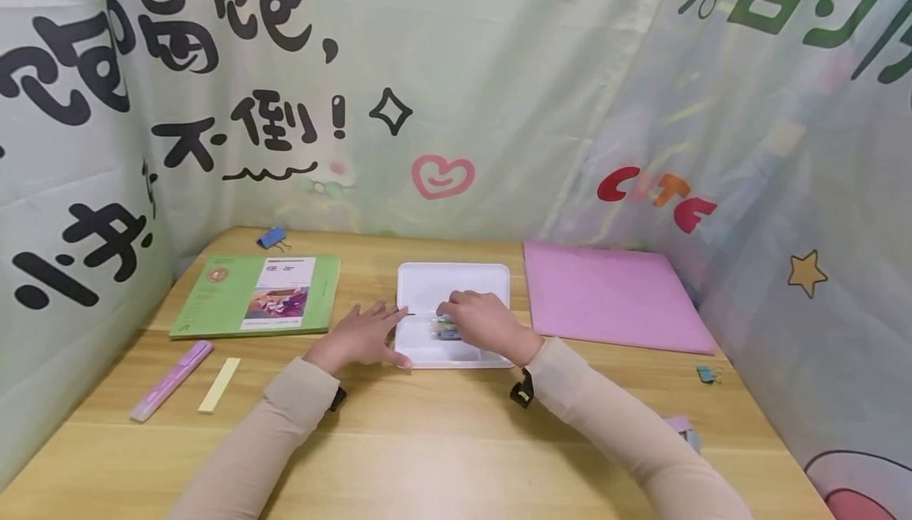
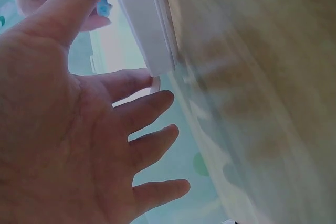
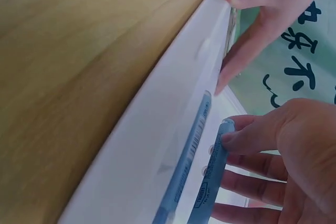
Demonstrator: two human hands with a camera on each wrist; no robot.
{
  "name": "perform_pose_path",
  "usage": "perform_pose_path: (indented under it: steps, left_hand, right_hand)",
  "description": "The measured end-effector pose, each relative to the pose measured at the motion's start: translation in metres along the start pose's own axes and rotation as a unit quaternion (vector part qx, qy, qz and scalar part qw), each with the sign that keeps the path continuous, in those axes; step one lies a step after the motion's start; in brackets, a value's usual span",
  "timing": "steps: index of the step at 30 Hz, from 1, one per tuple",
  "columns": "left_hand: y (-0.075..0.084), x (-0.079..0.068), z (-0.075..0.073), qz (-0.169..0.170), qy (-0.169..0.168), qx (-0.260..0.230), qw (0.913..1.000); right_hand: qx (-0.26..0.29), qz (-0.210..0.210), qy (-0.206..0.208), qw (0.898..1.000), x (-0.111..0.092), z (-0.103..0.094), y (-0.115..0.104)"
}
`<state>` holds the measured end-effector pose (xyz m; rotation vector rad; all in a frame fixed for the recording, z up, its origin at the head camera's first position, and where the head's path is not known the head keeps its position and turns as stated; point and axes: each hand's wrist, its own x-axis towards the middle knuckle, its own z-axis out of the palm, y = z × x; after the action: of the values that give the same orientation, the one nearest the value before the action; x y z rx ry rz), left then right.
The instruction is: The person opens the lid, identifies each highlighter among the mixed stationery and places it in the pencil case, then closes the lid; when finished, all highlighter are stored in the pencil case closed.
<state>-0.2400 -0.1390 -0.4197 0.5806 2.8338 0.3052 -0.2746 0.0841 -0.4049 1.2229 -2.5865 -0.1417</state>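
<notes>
A white pencil case lies unfolded on the table, its lid laid back on the far side. My right hand is over the near half and, in the right wrist view, pinches a blue pen between thumb and fingers. Beside that pen, a second blue pen lies inside the case. My left hand spans the case's left side, thumb at the near corner and index finger by the hinge. Its fingers are spread and fairly straight, the index touching the case.
To the left are a green pad, a pink highlighter, a pale yellow strip and a blue binder clip. On the right lie a pink folder, a teal binder clip and a small item partly behind the sleeve.
</notes>
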Motion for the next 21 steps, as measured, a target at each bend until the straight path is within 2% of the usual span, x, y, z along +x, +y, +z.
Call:
perform_pose_path:
  steps: [7,10,12,15,17,19,21]
  left_hand:
    - [0.003,0.001,0.003,-0.002,-0.003,0.002,1.0]
    - [0.003,0.002,0.004,-0.002,-0.001,0.002,1.0]
    - [0.002,0.002,0.004,-0.003,0.001,0.003,1.0]
    - [0.001,0.001,0.003,-0.01,0.001,0.002,1.0]
    - [0.001,0.0,0.003,-0.01,0.005,-0.005,0.9999]
    - [0.001,0.0,0.003,-0.014,0.014,-0.013,0.9997]
    - [0.001,0.0,0.004,-0.019,0.027,-0.022,0.9992]
  right_hand:
    - [-0.011,-0.011,-0.017,1.0,-0.001,0.005,-0.006]
    - [-0.009,-0.013,0.001,1.0,-0.004,0.003,-0.004]
    - [0.001,-0.004,0.028,1.0,-0.006,0.0,0.003]
    - [0.016,0.036,0.074,0.997,-0.007,-0.003,0.02]
    - [0.018,0.078,0.086,0.993,-0.008,-0.003,0.033]
    - [0.022,0.119,0.079,0.99,-0.008,-0.001,0.045]
    - [0.027,0.149,0.053,0.987,-0.009,0.001,0.054]
